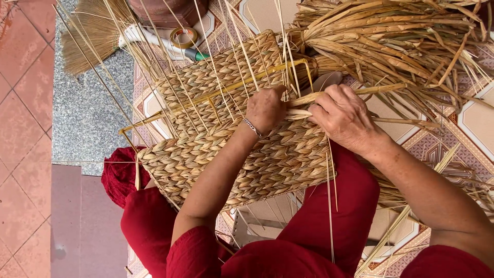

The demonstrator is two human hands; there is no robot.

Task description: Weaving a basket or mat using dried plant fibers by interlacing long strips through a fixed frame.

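Note:
A half-woven basket point(216, 108) of dried straw-coloured strands rests across my red-trousered knees, with thin upright stakes sticking out of it. My left hand point(265, 107), a thin bracelet on its wrist, presses on the basket's upper edge and pinches a strand. My right hand point(343, 117) grips a flat dried strand point(381, 89) that runs off to the right, beside the weave's edge. Both hands meet at the same spot on the rim.
A big bundle of dried strands point(391, 36) lies at the upper right. A straw broom point(98, 31), a tape roll point(183, 37) and a brown pot point(167, 10) lie at the top. Patterned tiles point(473, 118) are underneath, a grey stone step point(85, 113) at left.

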